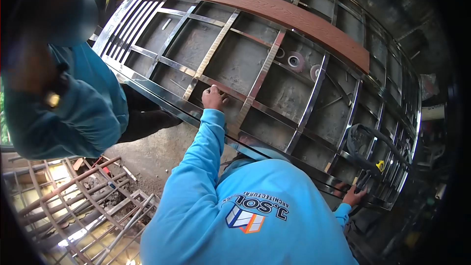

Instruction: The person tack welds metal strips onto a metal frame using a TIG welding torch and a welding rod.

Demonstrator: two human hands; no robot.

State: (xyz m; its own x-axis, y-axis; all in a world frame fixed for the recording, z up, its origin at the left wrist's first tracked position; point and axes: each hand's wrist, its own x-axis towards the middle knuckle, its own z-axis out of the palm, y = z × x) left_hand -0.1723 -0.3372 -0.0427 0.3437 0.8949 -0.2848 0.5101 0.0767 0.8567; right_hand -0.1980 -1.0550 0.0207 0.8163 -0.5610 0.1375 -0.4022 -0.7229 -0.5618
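My left hand (214, 99) rests at a crossbar of the shiny metal frame (179, 66), its fingers loosely bent and slightly apart, with nothing visible in them. Near the frame's lower right edge, my right hand (354, 197) is closed round a dark tool (363, 180), whose shape is partly hidden. A yellow tape measure (379, 166) lies just above that hand. The black cable (351, 142) loops over the bars nearby. Across the far part of the frame lies a long reddish-brown wood-grain board (255, 4).
A co-worker in a blue shirt (93, 103) stands at the left, close to the frame's edge. Round discs (296, 61) lie between the bars. At the lower left, rusty rods and pipes (73, 186) form a grid beside the concrete floor (152, 153).
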